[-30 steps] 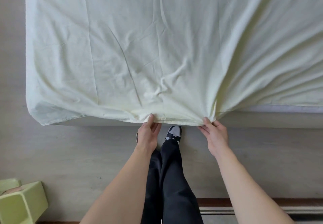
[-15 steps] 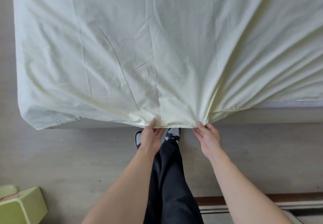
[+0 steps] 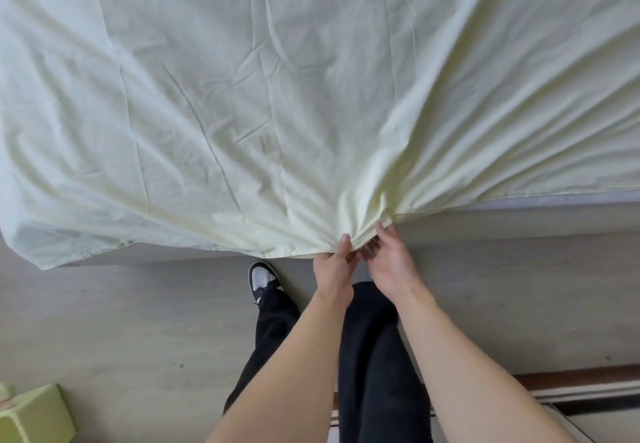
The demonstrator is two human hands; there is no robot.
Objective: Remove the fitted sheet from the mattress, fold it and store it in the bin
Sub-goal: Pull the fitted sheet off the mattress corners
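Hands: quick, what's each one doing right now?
Left hand: pinching the hem of the fitted sheet.
Right hand: fingers curled on the same gathered hem, right beside it.

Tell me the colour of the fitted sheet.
Pale yellow fitted sheet, plain and unpatterned; the head view shows it.

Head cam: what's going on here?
A person stands at the side of a bed, both hands on the near hem of a pale yellow fitted sheet. The left hand and right hand pinch the gathered edge close together, with folds fanning out from that spot. The sheet covers most of the mattress, whose edge is bare on the right. A green bin sits on the floor, lower left.
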